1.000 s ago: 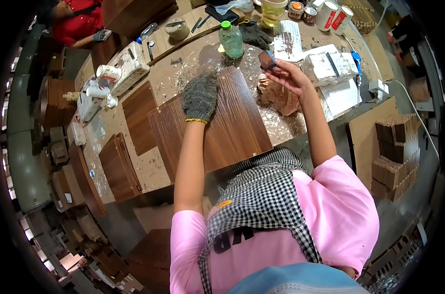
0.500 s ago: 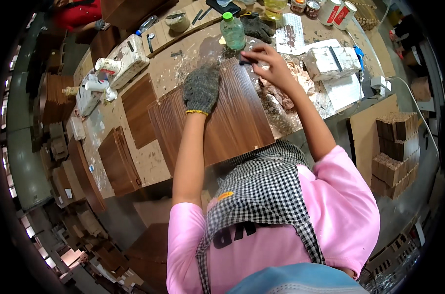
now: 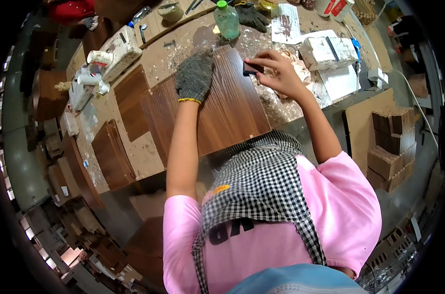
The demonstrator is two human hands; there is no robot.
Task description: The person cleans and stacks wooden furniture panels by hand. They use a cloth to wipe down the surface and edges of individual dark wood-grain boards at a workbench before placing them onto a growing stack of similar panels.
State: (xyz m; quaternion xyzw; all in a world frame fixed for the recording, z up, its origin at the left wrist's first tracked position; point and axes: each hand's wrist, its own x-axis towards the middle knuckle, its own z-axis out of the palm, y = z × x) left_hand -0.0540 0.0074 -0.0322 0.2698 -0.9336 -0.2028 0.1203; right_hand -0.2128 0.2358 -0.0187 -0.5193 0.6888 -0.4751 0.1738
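Speckled workbench: left hand flat on board, right hand pinching dark block.

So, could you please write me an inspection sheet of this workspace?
Surface: worktable, spattered with pale marks.
Job's things: brown wood-grain panel lying flat; small dark block near its right edge.
Clutter: green-capped bottle, spare glove, loose paper.
Hands: gloved left hand on the panel; bare right hand holding the block.
Cables: white cable beyond the table's right side.
Surroundings: stacked bundles, right; person in red, upper left.
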